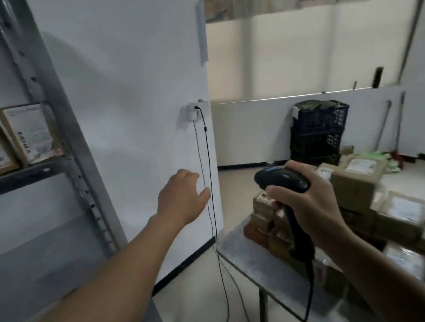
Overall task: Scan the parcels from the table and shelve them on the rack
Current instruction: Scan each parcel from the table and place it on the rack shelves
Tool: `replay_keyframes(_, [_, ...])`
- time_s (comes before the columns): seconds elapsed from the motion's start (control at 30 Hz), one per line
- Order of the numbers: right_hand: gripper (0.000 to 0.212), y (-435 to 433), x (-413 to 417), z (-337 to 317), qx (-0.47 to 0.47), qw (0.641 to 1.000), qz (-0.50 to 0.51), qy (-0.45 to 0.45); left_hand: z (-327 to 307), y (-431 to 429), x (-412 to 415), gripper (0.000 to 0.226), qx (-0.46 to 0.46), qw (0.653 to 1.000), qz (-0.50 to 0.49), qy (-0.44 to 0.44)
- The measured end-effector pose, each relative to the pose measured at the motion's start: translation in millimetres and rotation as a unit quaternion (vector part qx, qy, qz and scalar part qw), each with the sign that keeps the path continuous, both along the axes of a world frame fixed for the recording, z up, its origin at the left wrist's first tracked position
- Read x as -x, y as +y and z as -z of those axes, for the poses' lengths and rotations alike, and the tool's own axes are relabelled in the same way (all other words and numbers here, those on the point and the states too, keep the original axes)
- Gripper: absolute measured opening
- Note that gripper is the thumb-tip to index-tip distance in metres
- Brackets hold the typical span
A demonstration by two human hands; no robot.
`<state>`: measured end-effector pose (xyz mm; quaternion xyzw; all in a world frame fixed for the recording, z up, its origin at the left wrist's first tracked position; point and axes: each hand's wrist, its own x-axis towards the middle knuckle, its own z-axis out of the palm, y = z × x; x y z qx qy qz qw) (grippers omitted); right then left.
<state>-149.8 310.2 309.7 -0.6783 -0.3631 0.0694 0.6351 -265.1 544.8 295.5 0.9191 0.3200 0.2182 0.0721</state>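
Note:
My right hand (311,202) grips a black barcode scanner (281,178) by its handle, above the near left end of the metal table (244,248). Several brown cardboard parcels (357,185) with white labels are piled on that table. My left hand (183,197) is stretched out in the air between the rack and the table, holding nothing, its fingers loosely bent. The grey metal rack (75,157) stands on the left. Two labelled parcels (29,133) lean upright on its shelf.
A white wall (129,90) with a socket and plug (194,110) stands straight ahead; black cables (211,188) hang from it to the floor. Stacked dark plastic crates (318,130) sit beyond the table. The scanner's cord hangs down by the table's edge.

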Motion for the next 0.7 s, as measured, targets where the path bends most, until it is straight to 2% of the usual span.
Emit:
replay_keyframes(0.1, [0.055, -28, -24, 15, -0.002, 0.998, 0.047, 0.034, 20, -20, -41, 0.056, 0.019, 0.999, 0.043, 0.020])
replay_keyframes(0.2, [0.058, -54, -46, 28, -0.008, 0.994, 0.091, 0.050, 38, -39, -78, 0.055, 0.031, 0.996, 0.079, 0.037])
replay_keyframes(0.27, [0.079, -68, -59, 37, 0.000, 0.990, 0.123, 0.064, 49, -49, -101, 0.052, 0.044, 0.993, 0.099, 0.041])
replay_keyframes(0.33, [0.087, -78, -71, 44, 0.004, 0.986, 0.152, 0.069, 60, -55, -125, 0.048, 0.057, 0.990, 0.120, 0.047])
replay_keyframes(0.47, [0.090, -86, -97, 60, 0.013, 0.975, 0.209, 0.074, 81, -62, -175, 0.046, 0.071, 0.981, 0.172, 0.053])
replay_keyframes(0.6, [0.066, -83, -122, 79, 0.024, 0.962, 0.258, 0.092, 102, -66, -225, 0.051, 0.096, 0.968, 0.221, 0.067])
replay_keyframes(0.7, [0.065, -75, -135, 90, 0.017, 0.951, 0.287, 0.109, 118, -67, -261, 0.054, 0.112, 0.958, 0.242, 0.101])
